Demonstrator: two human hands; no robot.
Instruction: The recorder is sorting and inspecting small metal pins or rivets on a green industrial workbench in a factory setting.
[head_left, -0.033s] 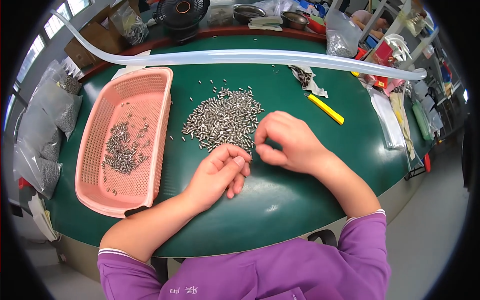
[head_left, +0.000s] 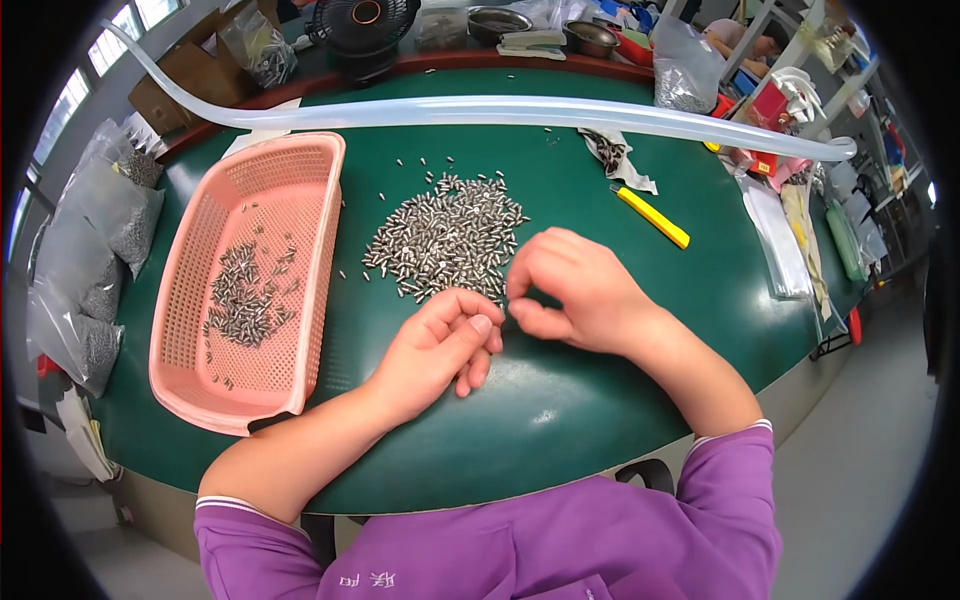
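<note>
While the head view looks down on the green table (head_left: 740,300), the left hand (head_left: 432,350) and right hand (head_left: 575,285) meet, or nearly meet, just on the near side of the pile (head_left: 445,235) of small metal pins. On the left hand, thumb and forefinger are pinched together, the other fingers curled; the right hand bends its forefinger and thumb toward that pinch. Whether either one grips a pin I cannot tell (the fingertips hide the spot). The pile lies mid-table, a few pins strewn at its far and left edges.

To its left stands the pink basket (head_left: 322,250), with more pins (head_left: 248,315) scattered over its floor. Right of the pile, on the far side, lies a yellow cutter (head_left: 652,217), near a crumpled wrapper (head_left: 642,184) with dark bits. A pale tube (head_left: 500,112) stretches across the far side; filled bags (head_left: 75,270) sit at far left.
</note>
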